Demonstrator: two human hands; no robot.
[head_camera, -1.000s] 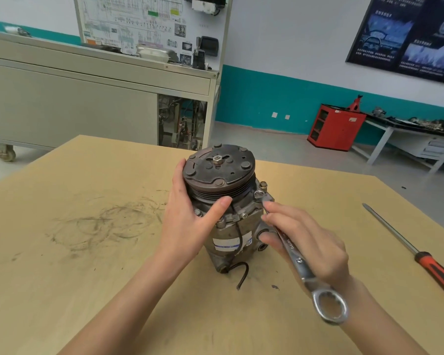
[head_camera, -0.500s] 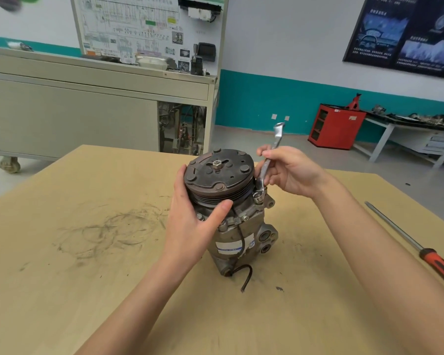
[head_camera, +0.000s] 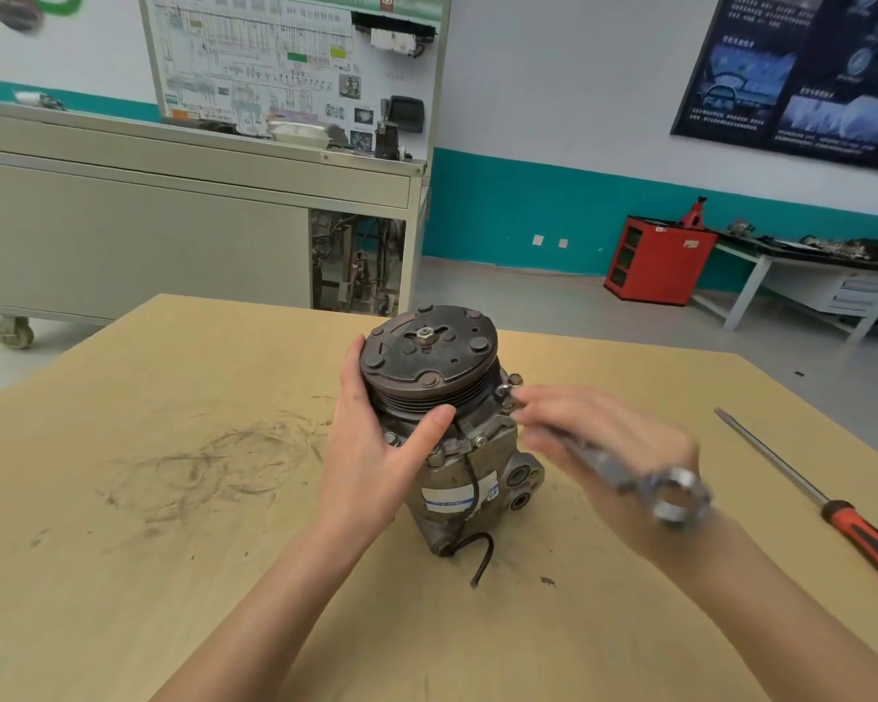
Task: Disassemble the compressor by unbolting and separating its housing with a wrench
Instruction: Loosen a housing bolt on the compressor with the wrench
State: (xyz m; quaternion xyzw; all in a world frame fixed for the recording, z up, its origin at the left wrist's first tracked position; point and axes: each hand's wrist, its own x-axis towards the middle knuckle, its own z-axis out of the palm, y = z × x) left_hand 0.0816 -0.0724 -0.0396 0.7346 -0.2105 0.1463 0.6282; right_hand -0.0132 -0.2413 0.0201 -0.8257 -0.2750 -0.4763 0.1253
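Unbolting, likely: L grip (head_camera: 376, 448) clasps grey metal compressor (head_camera: 447, 478) by dark pulley (head_camera: 427, 357); R grip (head_camera: 604, 448), blurred, holds silver ring wrench (head_camera: 675, 491) at right-side bolt (head_camera: 503, 392). Next: seat, turn.

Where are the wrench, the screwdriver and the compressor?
wrench (head_camera: 612, 468): head view, on its blurred shaft.
screwdriver (head_camera: 867, 544): head view, on its handle.
compressor (head_camera: 447, 367): head view, on its round front plate.

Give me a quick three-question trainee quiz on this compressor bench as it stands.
1. True or false: the left hand steadies the grey metal compressor by its dark round pulley.
2. Which holds the silver combination wrench? A: left hand. B: right hand.
3. Fill in: the red-handled screwdriver lies on the tan wooden table to the compressor's ____.
Key: 1 true; 2 B; 3 right.
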